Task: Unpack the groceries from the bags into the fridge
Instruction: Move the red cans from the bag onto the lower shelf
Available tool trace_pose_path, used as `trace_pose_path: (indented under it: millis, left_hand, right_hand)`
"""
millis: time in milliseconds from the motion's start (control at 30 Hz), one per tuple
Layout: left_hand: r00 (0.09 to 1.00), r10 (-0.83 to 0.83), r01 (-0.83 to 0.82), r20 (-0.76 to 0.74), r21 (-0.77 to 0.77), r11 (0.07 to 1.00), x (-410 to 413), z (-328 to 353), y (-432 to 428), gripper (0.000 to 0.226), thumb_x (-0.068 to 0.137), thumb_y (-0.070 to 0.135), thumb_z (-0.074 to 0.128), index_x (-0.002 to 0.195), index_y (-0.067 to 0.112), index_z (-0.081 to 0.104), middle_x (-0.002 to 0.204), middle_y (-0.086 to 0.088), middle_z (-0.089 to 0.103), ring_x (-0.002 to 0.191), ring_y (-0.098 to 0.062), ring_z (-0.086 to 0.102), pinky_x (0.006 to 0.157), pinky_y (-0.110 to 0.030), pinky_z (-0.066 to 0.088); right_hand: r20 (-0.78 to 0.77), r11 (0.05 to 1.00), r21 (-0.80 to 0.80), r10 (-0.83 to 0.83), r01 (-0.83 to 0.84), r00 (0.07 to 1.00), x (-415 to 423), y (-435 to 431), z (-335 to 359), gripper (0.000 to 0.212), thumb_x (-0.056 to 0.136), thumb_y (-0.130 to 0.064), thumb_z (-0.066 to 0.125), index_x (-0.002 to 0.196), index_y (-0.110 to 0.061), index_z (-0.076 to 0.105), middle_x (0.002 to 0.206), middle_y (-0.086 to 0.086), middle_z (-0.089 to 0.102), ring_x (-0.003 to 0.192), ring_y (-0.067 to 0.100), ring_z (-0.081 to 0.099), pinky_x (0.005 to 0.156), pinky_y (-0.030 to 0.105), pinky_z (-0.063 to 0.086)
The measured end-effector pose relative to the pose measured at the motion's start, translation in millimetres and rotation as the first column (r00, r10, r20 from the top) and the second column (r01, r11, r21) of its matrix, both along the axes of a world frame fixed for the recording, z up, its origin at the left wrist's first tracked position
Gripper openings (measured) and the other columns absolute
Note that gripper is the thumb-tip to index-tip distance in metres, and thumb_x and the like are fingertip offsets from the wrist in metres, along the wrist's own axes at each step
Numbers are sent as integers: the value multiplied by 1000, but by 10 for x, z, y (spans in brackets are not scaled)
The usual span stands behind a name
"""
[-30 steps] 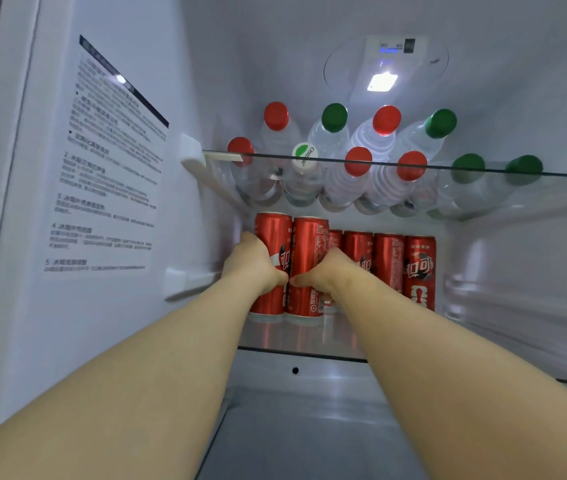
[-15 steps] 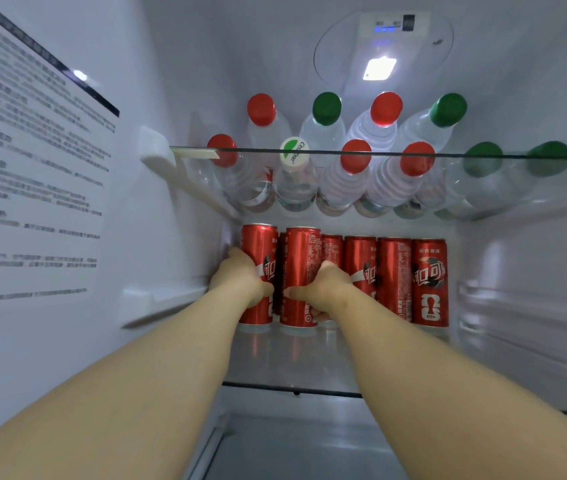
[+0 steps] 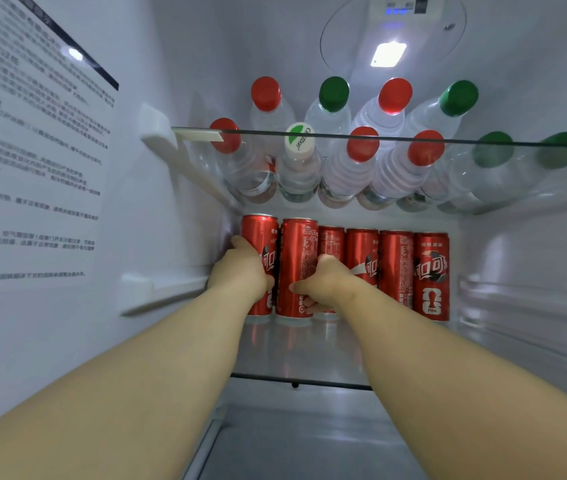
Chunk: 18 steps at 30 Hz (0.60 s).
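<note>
Both hands grip cans: left hand (image 3: 240, 271) wraps the leftmost can (image 3: 259, 233), right hand (image 3: 327, 282) wraps the second can (image 3: 297, 251) just beside it. Both cans stand upright on the lower glass shelf (image 3: 309, 358) of the fridge (image 3: 171, 98), slightly in front of the back row and tight to the left wall. Likely step: setting these two in line, then letting go. Risk: slim tall cans packed close, and the right hand's fingers sit between its can and the next one, so pulling out sideways could tip a neighbour and topple the row. The left hand is squeezed against the wall, so a snagged knuckle could drag its can over. The glass shelf looks slick, so cans may slide. Count: six red cans in all, two held and four standing free. Ten water bottles (image 3: 362, 168) lie on the upper glass shelf (image 3: 413, 138): five red caps, four green, one white-and-green.
</note>
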<state>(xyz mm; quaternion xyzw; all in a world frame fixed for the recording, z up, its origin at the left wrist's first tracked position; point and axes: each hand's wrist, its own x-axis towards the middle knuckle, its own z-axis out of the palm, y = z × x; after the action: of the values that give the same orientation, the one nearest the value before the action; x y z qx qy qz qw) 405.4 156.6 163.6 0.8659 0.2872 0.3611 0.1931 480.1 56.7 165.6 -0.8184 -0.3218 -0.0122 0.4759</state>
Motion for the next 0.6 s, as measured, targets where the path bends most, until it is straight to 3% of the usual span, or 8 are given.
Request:
trace_pose_path:
  millis: [133, 333, 467, 600]
  left_hand:
    - [1000, 28, -27, -6, 86, 996, -7, -1, 3, 89, 82, 28, 70, 144, -1, 13, 135, -19, 47, 119, -36, 52, 93, -43, 45]
    - [992, 125, -121, -2, 211, 970, -29, -3, -33, 77, 84, 16, 68, 141, -3, 20, 140, -22, 35, 119, -37, 51, 92, -42, 46]
    - [990, 140, -142, 24, 252, 957, -49, -5, -47, 57, 90, 3, 53, 137, -5, 23, 136, -24, 38, 117, -40, 52, 92, -42, 45]
    - [990, 138, -143, 37, 276, 951, -70, -23, -49, 49, 92, 3, 49, 135, -2, 26, 131, -23, 43, 115, -41, 52, 90, -44, 45]
  right_hand:
    - [-29, 998, 57, 26, -24, 999, 3, 25, 4, 44, 84, -4, 66, 111, -13, 33, 113, 19, 56, 84, 26, 63, 74, 39, 57]
    - [22, 992, 128, 5, -7, 1000, -8, 10, 14, 55, 80, -2, 69, 120, -11, 33, 111, 20, 57, 89, 31, 66, 79, 44, 57]
    - [135, 998, 37, 36, -41, 990, -23, -2, -9, 54, 72, -12, 78, 107, -15, 37, 112, 11, 56, 101, 27, 61, 88, 42, 54]
    - [189, 997, -38, 73, -67, 979, 5, -37, -25, 46, 73, -14, 78, 99, -18, 40, 98, 4, 54, 96, 23, 58, 88, 42, 53]
